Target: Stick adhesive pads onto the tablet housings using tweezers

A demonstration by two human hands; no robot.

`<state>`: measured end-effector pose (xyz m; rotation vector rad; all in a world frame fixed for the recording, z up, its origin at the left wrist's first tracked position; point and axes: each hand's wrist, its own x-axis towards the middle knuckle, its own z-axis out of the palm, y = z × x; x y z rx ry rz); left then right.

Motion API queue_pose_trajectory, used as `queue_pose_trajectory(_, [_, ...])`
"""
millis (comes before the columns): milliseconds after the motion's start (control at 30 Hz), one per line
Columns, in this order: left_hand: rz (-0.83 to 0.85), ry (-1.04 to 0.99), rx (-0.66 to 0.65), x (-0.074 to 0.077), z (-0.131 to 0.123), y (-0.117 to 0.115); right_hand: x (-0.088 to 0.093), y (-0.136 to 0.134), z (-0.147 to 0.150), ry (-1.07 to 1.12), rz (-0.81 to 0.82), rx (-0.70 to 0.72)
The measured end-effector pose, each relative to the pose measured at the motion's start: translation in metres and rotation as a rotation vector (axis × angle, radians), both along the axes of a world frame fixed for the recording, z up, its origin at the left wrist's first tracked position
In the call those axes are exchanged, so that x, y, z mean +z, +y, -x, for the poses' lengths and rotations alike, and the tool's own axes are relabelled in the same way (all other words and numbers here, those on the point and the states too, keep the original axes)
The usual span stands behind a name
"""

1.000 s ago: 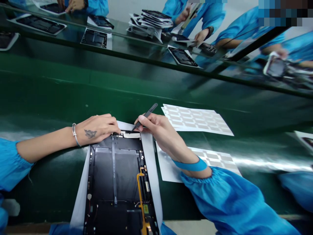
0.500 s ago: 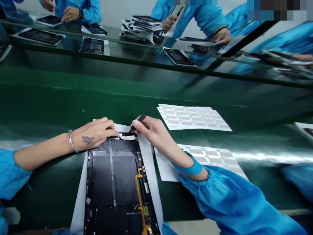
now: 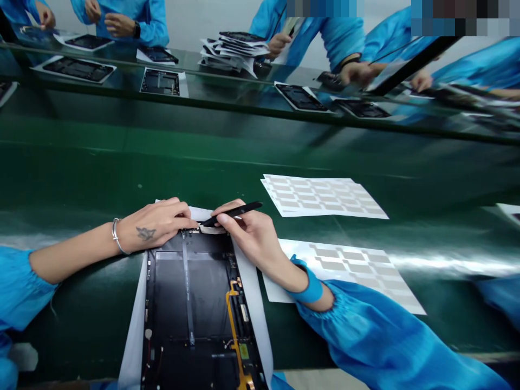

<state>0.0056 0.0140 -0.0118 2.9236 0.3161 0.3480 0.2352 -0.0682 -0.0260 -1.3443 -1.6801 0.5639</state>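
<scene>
The action is centred on the top end of the open black tablet (image 3: 189, 292)! It is laid lengthwise on a white paper sheet (image 3: 254, 303), on the green conveyor belt (image 3: 101, 162). Its top edge is covered by the left hand (image 3: 156, 225), the fingers laid close together and curled over it (whether it is actually gripped cannot be told), with a silver bangle (image 3: 117, 236) showing at the wrist. Black tweezers (image 3: 239, 212) are pinched narrow between thumb and fingers of the right hand (image 3: 247, 230), their tip brought to a white strip (image 3: 211, 229) at the tablet's top end. An upper label sheet (image 3: 323, 196) and a lower label sheet (image 3: 349, 265) are laid out to the right. Beyond the belt, more tablets (image 3: 160, 82) are being handled by co-workers (image 3: 122, 21) in blue sleeves.
</scene>
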Motion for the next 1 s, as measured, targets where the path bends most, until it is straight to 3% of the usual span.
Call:
queue_pose_trajectory(467, [-0.011,0.029,0.009,0.002,-0.001,-0.001,0.003,-0.004,0.002,-0.115,-0.208,0.134])
queue_pose_trajectory(833, [-0.090,-0.006,-0.045,-0.001,0.001,0.002,-0.002,0.001,0.005,-0.025,-0.154,0.108])
queue_pose_trajectory(1000, [-0.143,0.047,-0.003,0.004,-0.004,-0.004,0.004,0.001,-0.010,0.109,0.084,0.107])
